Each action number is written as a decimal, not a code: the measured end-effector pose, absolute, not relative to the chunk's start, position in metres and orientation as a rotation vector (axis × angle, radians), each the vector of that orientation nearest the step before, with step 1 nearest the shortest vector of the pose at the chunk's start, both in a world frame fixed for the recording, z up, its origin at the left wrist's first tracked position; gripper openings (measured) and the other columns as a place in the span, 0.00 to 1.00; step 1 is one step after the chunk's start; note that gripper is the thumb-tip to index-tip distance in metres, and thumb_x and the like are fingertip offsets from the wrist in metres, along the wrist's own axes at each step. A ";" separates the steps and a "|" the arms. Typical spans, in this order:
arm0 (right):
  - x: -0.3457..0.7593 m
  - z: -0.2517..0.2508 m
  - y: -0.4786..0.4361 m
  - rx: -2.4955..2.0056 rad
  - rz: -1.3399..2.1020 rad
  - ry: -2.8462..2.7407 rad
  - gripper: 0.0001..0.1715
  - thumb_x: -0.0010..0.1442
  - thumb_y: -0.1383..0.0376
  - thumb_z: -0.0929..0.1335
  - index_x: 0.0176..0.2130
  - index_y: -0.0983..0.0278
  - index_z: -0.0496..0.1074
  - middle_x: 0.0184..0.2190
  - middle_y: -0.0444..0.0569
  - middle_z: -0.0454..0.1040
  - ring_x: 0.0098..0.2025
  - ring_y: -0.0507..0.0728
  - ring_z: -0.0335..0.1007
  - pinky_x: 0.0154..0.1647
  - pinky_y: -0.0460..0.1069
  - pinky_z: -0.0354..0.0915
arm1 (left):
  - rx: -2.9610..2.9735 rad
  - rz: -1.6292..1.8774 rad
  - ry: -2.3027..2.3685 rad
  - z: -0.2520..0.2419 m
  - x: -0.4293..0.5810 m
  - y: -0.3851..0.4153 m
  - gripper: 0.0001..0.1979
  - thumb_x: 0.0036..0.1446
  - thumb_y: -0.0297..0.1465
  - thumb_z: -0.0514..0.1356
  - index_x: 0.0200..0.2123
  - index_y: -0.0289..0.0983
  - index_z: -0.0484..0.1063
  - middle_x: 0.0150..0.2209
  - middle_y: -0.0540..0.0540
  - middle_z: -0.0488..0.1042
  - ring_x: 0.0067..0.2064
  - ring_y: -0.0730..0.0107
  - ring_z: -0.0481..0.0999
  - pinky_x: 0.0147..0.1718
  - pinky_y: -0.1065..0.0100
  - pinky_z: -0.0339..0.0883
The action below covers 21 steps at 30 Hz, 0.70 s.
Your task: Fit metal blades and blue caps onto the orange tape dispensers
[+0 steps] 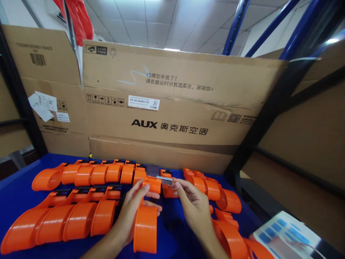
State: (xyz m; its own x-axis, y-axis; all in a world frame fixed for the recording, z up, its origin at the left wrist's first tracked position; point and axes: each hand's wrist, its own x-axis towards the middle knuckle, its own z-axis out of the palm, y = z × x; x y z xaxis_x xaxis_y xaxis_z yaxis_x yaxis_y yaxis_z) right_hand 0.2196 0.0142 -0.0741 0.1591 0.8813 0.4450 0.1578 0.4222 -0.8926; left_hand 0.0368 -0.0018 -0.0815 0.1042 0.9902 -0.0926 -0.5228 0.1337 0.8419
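Head: cardboard [172, 108] behind orange parts [146, 229]

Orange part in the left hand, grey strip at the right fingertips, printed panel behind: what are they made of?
Orange part: probably moulded plastic, smooth and slightly glossy, with even colour and soft highlights.
Grey strip: perhaps metal, given its silvery sheen, but too small to be sure.
Printed panel: most likely cardboard, matt brown, with fold creases and box printing.

Bare hands [194, 201], bare slender forearms [114, 232]
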 end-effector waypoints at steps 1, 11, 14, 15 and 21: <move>0.221 -0.075 0.015 -1.040 0.663 -1.331 0.18 0.59 0.51 0.73 0.42 0.62 0.80 0.37 0.51 0.83 0.39 0.61 0.80 0.43 0.53 0.75 | 0.760 1.283 0.798 -0.082 0.036 -0.001 0.25 0.56 0.45 0.67 0.52 0.38 0.68 0.38 0.41 0.83 0.30 0.59 0.85 0.29 0.64 0.77; 0.220 -0.071 0.004 -1.062 0.558 -1.575 0.16 0.64 0.58 0.70 0.49 0.58 0.81 0.49 0.53 0.81 0.51 0.66 0.78 0.57 0.63 0.70 | 0.834 1.279 0.808 -0.089 0.038 0.001 0.25 0.55 0.47 0.66 0.49 0.36 0.72 0.31 0.46 0.80 0.30 0.58 0.85 0.29 0.66 0.76; 0.217 -0.066 0.002 -1.034 0.572 -1.679 0.15 0.66 0.59 0.69 0.50 0.56 0.81 0.50 0.52 0.81 0.51 0.65 0.78 0.57 0.63 0.70 | 0.898 1.268 0.807 -0.095 0.040 -0.001 0.27 0.57 0.48 0.65 0.53 0.36 0.71 0.31 0.46 0.80 0.31 0.56 0.85 0.32 0.64 0.76; 0.216 -0.064 0.001 -1.029 0.576 -1.711 0.15 0.66 0.60 0.69 0.50 0.55 0.81 0.50 0.52 0.81 0.51 0.65 0.77 0.56 0.62 0.71 | 0.926 1.267 0.810 -0.096 0.041 -0.002 0.28 0.58 0.48 0.64 0.55 0.36 0.70 0.32 0.46 0.80 0.32 0.56 0.85 0.33 0.64 0.76; 0.217 -0.058 0.000 -1.026 0.584 -1.809 0.15 0.67 0.60 0.67 0.50 0.56 0.81 0.51 0.51 0.80 0.54 0.64 0.76 0.57 0.60 0.70 | 0.944 1.247 0.843 -0.094 0.041 -0.004 0.32 0.58 0.47 0.64 0.60 0.35 0.66 0.32 0.46 0.80 0.33 0.57 0.85 0.35 0.63 0.75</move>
